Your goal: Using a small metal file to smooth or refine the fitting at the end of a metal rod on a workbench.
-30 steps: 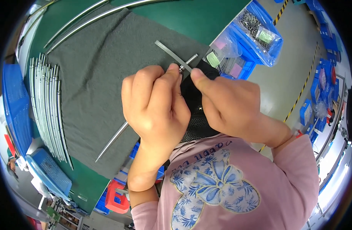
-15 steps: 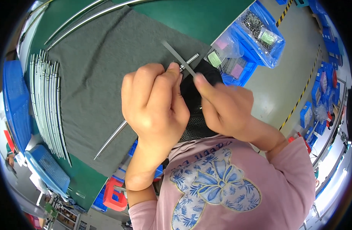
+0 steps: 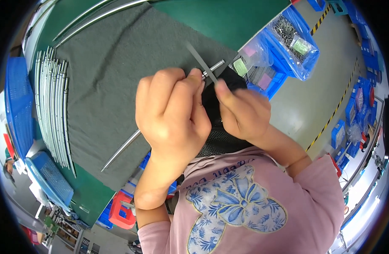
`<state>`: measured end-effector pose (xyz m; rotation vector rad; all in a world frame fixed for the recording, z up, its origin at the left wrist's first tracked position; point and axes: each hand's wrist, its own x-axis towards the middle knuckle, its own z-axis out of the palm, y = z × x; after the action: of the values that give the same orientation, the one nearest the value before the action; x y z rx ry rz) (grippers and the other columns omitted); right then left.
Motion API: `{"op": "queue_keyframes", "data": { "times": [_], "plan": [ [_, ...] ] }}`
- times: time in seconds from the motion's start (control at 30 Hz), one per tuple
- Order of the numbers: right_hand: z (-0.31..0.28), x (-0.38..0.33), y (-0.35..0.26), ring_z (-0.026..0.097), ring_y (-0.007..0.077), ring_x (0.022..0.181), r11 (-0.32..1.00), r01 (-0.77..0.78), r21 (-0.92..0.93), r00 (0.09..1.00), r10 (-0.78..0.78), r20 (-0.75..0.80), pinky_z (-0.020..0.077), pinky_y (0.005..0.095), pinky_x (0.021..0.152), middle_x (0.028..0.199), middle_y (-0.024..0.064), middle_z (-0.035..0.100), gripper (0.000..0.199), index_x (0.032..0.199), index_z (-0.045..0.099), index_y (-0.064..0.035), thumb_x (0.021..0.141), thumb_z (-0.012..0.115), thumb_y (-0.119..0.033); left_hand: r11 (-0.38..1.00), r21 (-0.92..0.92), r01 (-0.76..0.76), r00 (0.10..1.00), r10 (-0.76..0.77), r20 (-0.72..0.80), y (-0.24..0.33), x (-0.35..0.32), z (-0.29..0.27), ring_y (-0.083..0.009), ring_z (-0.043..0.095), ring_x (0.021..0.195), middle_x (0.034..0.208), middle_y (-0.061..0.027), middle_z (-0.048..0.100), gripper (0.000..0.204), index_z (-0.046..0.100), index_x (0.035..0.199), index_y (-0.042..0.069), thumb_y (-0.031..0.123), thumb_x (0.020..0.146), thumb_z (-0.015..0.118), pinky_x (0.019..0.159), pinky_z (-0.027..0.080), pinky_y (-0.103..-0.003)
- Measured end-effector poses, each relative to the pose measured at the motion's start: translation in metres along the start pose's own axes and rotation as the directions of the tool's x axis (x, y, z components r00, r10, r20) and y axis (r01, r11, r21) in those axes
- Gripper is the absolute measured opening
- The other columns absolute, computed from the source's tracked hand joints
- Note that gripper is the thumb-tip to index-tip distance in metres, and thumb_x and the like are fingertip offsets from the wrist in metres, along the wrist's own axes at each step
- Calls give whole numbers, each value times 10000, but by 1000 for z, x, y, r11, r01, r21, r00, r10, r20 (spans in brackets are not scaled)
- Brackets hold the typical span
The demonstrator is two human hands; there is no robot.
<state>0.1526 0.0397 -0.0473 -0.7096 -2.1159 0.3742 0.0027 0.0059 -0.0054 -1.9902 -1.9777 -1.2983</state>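
My left hand (image 3: 171, 112) is closed around a thin, shiny metal rod (image 3: 123, 148), which slants from the lower left to the upper right across the grey cloth. The rod's far end pokes out past my left thumb and shows dark grooves. My right hand (image 3: 245, 112) pinches a narrow, flat grey strip, a flat file (image 3: 197, 56) by its look, slightly blurred. It lies across the rod just beyond my left fingertips, its free end toward the upper left. The right fingers hide its near end.
Grey cloth (image 3: 105, 76) covers much of the green table (image 3: 211, 19). Many similar rods (image 3: 52, 110) lie side by side at the left, near blue baskets (image 3: 19, 97). Longer rods (image 3: 101, 19) lie at the back. Blue bins (image 3: 302, 63) with small metal parts stand at the right.
My right hand and the file have shifted slightly relative to the rod, which stays in my left hand. The whole view has moved a little.
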Motion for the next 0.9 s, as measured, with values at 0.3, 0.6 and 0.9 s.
{"op": "queue_keyframes", "data": {
  "times": [0.3,0.6,0.9],
  "plan": [
    [-1,6,-4,433,176,409,1000,27,-11,1000,-27,5,326,307,399,555,33,477,442,1131,648,21,695,679,86,1000,-4,-10,1000,10,1,0,-2,-1,-246,489,630,777,-71,561,181,646,796,16,-54,635,692,540,409,-334],
    [4,15,2,432,172,413,996,89,-31,996,-89,-26,322,292,399,549,34,470,410,1100,664,22,694,683,80,1000,-17,-26,1000,25,-5,-2,0,-1,-243,490,632,775,-71,554,168,639,786,16,-53,642,691,541,413,-330],
    [-18,26,-13,421,160,400,992,36,-120,991,-20,134,320,300,400,535,24,463,443,1133,662,4,697,639,81,999,-39,-31,999,30,-27,-3,-1,1,-248,489,640,781,-73,552,180,643,802,11,-54,639,682,538,409,-332]
  ]
}}
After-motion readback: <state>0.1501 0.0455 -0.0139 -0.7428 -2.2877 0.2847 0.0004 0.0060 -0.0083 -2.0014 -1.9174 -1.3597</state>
